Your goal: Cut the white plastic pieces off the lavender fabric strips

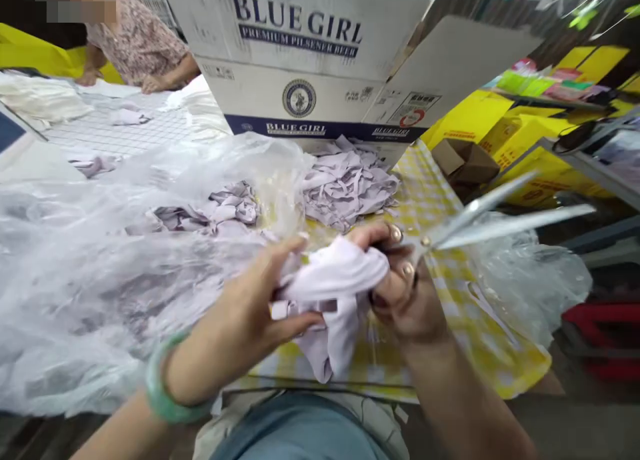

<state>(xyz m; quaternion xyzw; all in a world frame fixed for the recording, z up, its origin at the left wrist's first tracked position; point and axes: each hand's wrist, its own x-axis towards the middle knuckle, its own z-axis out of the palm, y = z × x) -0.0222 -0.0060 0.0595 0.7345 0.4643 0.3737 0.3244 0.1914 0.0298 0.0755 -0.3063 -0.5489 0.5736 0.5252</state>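
Observation:
My left hand (260, 300), with a green bangle at the wrist, pinches a bundle of pale lilac fabric (335, 293) over the table's near edge. My right hand (405, 287) grips a pair of large steel scissors (490, 223) and also touches the fabric. The scissor blades are parted and point right, away from the cloth. Part of the fabric hangs down below both hands.
A heap of lilac fabric scraps (345, 187) lies on the yellow checked tablecloth (450, 293). Clear plastic bags (100, 260) cover the left side. A "Blue Girl" cardboard box (310, 53) stands behind. Another person (135, 43) works at the far left. Yellow boxes (530, 140) are on the right.

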